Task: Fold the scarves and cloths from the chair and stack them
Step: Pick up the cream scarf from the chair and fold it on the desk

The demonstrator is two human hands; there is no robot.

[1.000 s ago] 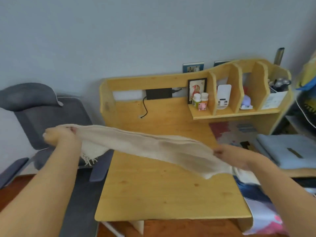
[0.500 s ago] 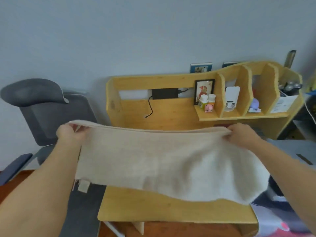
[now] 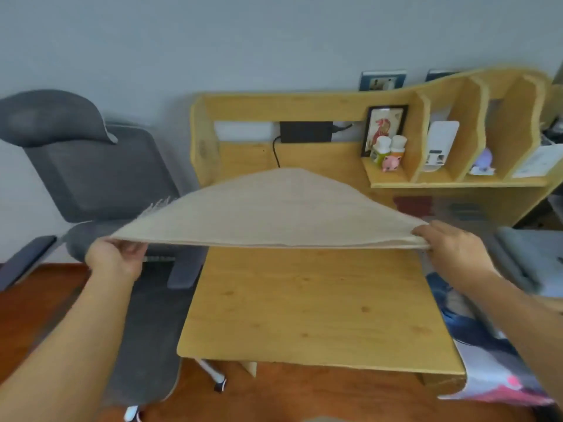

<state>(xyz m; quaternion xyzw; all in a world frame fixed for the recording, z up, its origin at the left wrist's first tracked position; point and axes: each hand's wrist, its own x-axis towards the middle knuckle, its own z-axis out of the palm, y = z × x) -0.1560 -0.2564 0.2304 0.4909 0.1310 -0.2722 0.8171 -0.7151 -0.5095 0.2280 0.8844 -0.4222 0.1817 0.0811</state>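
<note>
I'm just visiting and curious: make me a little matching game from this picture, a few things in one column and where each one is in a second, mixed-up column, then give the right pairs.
Things:
1. cream scarf
2. grey office chair
3. pink pig figure
4. black framed picture

Places:
A. left of the wooden desk
B. held up over the desk between the left hand and the right hand
C. leaning at the back of the left shelf compartment
D. at the front of that compartment, before two small bottles

Pairs: 1-B, 2-A, 3-D, 4-C
</note>
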